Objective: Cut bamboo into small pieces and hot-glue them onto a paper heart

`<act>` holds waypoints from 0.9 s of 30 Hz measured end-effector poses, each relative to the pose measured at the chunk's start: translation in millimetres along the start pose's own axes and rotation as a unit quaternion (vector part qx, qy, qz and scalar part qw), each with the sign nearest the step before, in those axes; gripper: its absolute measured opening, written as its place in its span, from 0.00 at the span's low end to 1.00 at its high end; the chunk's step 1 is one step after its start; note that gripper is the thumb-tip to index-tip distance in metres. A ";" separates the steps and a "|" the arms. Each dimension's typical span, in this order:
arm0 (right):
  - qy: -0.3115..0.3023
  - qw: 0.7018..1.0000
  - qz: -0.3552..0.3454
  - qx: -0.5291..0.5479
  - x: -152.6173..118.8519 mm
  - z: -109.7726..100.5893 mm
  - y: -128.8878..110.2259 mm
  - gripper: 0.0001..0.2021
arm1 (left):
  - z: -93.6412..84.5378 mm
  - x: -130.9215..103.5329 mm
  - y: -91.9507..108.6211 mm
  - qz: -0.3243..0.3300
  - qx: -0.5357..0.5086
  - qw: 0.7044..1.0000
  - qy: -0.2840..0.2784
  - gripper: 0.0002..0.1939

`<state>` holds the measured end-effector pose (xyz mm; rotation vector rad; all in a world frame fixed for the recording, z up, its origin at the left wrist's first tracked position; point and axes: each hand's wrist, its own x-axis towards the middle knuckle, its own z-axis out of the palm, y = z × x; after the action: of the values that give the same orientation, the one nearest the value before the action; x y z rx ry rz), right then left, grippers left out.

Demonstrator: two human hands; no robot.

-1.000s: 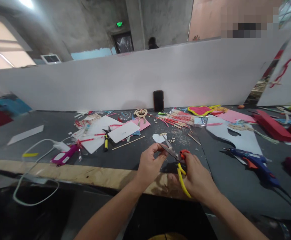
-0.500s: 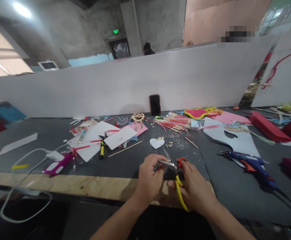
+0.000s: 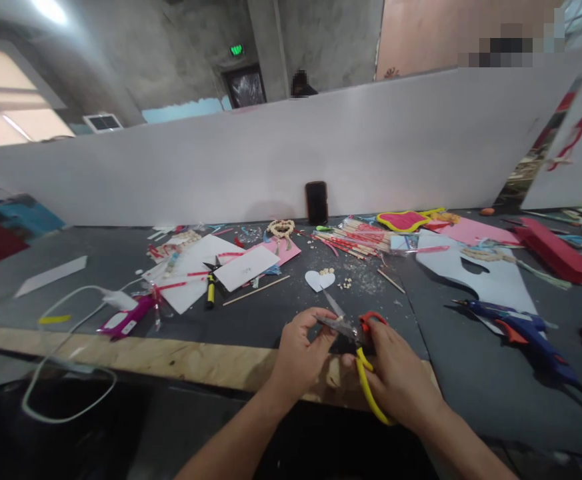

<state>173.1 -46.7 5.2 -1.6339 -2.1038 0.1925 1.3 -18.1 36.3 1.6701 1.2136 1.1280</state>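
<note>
The right hand (image 3: 395, 368) is gripping the red-and-yellow-handled scissors (image 3: 355, 332) with curled fingers, the blades standing parted above the dark surface (image 3: 251, 325) near its front edge. The left hand (image 3: 305, 341) is bringing thumb and fingertips nearly together beside the blades, possibly holding something too small to tell, while a white heart cutout (image 3: 313, 281) is lying just beyond.

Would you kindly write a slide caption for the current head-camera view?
Right hand holding open scissors, left hand at their blades, near a white heart.
</note>
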 end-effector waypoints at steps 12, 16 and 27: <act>-0.009 1.000 -0.021 0.012 -2.2 2.3 -2.6 0.25 | -4.3 -0.1 -3.9 -0.014 -0.002 1.000 -0.004 0.05; -0.007 1.000 -0.016 -0.022 -1.3 0.4 -6.6 0.23 | -5.2 -1.1 -6.4 -0.008 0.025 1.000 0.015 0.04; -0.062 0.992 0.005 -0.105 1.3 -9.7 -6.5 0.17 | -4.1 -2.6 -8.0 0.030 0.066 0.997 0.041 0.05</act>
<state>171.4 -48.9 16.6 -1.7955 -2.2753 0.0799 -5.3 -18.2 29.6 1.7848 1.3230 1.1846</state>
